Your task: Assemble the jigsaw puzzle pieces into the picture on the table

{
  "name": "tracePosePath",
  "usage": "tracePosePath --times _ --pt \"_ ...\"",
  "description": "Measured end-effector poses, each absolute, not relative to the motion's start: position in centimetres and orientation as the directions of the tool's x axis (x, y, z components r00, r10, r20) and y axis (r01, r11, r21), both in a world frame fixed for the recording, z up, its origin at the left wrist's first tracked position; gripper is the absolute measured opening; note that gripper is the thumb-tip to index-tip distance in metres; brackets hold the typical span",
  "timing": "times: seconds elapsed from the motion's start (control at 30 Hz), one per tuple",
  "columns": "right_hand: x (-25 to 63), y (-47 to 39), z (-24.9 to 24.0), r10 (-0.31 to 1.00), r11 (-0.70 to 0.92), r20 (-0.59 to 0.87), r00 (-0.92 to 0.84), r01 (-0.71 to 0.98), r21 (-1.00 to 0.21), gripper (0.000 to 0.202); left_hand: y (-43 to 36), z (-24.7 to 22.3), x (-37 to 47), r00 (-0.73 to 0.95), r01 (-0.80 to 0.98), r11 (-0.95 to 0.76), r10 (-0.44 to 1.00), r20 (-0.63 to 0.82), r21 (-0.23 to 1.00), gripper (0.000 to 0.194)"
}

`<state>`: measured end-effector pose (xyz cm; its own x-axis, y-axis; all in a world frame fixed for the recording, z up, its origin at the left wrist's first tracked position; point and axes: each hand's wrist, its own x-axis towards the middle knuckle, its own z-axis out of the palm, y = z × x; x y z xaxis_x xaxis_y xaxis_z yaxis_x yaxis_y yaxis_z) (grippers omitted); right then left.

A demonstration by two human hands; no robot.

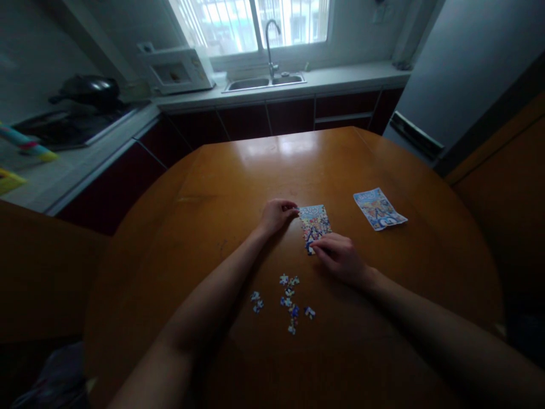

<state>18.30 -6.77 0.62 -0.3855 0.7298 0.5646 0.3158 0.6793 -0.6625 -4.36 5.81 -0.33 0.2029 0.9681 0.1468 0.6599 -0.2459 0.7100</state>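
Observation:
A partly assembled jigsaw puzzle [315,220] lies flat on the table, its left edge jagged. At its upper left edge my left hand [277,216] rests with curled fingers, the fingertips touching or nearly touching the border. My right hand [340,258] is over the puzzle's lower part, thumb and forefinger pinched together; whatever is between them is too small to make out. Closer to me lies a scatter of loose puzzle pieces [289,302], with a few more pieces [257,303] to their left and a single piece [309,312] to their right.
A creased picture sheet [378,209] with similar artwork lies to the right on the wooden table [238,187]. Beyond the table are a sink [251,84] with a tap, a microwave [176,71], and a stove with a black pan [89,90]. A fridge [464,68] stands at right.

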Motion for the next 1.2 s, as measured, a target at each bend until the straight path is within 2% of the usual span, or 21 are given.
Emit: tracePosePath --times 0.13,0.37,0.63,0.87,1.2 --pt "18.3 -6.7 0.6 0.713 0.697 0.578 -0.397 0.313 -0.645 0.016 6.0 -0.5 -4.5 0.25 0.666 -0.328 0.944 0.214 0.67 0.014" --pt "18.5 -6.5 0.6 0.736 0.674 0.568 -0.369 0.317 -0.667 0.016 5.8 -0.7 -4.9 0.3 0.6 -0.421 0.907 0.297 0.68 0.014" --pt "18.6 -6.3 0.5 0.744 0.667 0.564 -0.36 0.336 -0.665 0.018 5.5 -0.9 -5.0 0.369 0.619 -0.488 0.873 0.32 0.616 0.013" --pt "18.8 -6.1 0.4 0.765 0.642 0.545 -0.344 0.344 -0.685 0.017 5.4 -1.1 -5.0 0.401 0.65 -0.509 0.86 0.315 0.565 0.021" --pt "18.6 -6.7 0.7 0.725 0.685 0.547 -0.418 0.36 -0.633 0.015 5.4 -1.5 -4.8 0.408 0.636 -0.535 0.845 0.346 0.556 0.018"
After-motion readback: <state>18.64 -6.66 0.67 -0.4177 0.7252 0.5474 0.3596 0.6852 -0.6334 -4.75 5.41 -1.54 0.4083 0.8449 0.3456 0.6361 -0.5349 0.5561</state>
